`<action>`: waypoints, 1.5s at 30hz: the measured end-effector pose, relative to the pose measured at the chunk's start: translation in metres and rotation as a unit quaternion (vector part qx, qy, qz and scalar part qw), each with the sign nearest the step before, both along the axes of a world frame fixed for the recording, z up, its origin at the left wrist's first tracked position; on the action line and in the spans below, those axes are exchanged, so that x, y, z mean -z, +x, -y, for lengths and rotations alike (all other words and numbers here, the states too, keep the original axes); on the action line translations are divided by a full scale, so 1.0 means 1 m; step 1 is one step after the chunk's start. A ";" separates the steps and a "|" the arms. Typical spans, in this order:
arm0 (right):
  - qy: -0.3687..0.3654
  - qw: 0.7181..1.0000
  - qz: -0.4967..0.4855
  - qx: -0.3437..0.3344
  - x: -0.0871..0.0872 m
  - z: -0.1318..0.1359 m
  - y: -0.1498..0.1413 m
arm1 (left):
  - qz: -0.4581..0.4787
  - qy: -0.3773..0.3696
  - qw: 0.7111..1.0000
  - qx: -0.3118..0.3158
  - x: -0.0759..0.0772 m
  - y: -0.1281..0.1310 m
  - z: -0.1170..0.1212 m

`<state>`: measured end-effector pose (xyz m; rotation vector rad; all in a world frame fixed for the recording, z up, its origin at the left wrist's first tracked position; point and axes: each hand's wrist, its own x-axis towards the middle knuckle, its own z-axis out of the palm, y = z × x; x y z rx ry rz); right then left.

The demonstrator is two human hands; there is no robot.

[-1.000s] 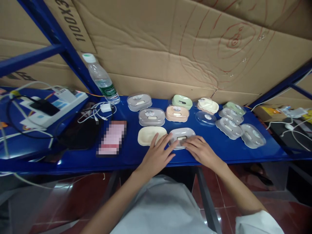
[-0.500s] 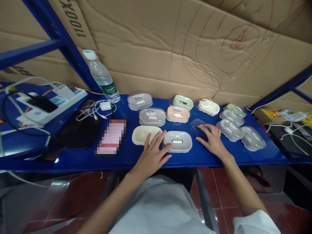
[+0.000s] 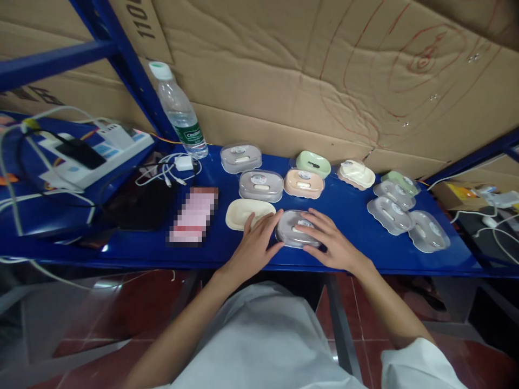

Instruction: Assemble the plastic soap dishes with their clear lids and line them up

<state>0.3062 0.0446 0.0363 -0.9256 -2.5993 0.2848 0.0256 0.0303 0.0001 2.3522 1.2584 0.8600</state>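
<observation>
In front of me a grey soap dish (image 3: 288, 229) lies on the blue table with a clear plastic lid (image 3: 299, 215) over it. My right hand (image 3: 334, 237) grips the lid's right end, fingers along the far side and thumb at the near side. At the left end, my left hand (image 3: 257, 243) has its fingers spread, index fingertip and thumb close to the dish's edge; whether they press on it I cannot tell. Partly behind my left fingers is a cream dish (image 3: 237, 213) without a lid.
Grey lidded dishes (image 3: 260, 185), a peach one (image 3: 304, 182), a green one (image 3: 313, 163) and a cream one (image 3: 357, 173) stand behind. Several more clear-lidded dishes (image 3: 428, 231) sit at right. To the left are a phone (image 3: 194, 216), a charger cable (image 3: 184, 163), a water bottle (image 3: 182, 116) and a power strip (image 3: 117, 154).
My right hand has carried the clear lid leftward from the bare table onto the grey dish. My left hand stays beside the dish. The whole view has shifted slightly.
</observation>
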 end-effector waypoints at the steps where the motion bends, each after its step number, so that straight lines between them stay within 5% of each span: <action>1: 0.008 1.000 0.004 0.000 0.001 -0.002 -0.003 | 0.004 -0.001 1.000 -0.004 0.001 0.000 0.000; 8: 0.030 0.997 0.056 0.037 0.006 -0.006 0.002 | -0.042 0.053 0.996 -0.059 -0.001 -0.001 0.007; 13: 0.052 0.981 0.038 0.184 -0.003 -0.050 0.045 | -0.098 0.106 0.979 -0.145 -0.003 -0.016 0.018; 18: 0.105 0.911 0.089 0.390 -0.006 -0.132 0.110 | -0.125 0.134 0.980 -0.078 0.001 -0.023 0.030; 22: 0.093 0.913 0.148 0.369 -0.010 -0.172 0.139 | -0.118 0.120 0.986 0.001 0.002 -0.018 0.038; 28: 0.119 0.908 0.117 0.385 -0.004 -0.172 0.145 | -0.083 0.136 0.981 -0.114 0.003 -0.026 0.030; 34: 0.066 0.879 0.093 0.463 0.012 -0.165 0.148 | -0.084 0.141 0.980 -0.110 0.008 -0.030 0.025; 38: 0.039 0.881 0.089 0.464 -0.001 -0.167 0.153 | -0.087 0.141 0.980 -0.112 0.008 -0.029 0.026; 45: -0.029 0.891 -0.061 0.450 -0.025 -0.168 0.147 | -0.072 0.131 0.982 -0.113 0.009 -0.029 0.026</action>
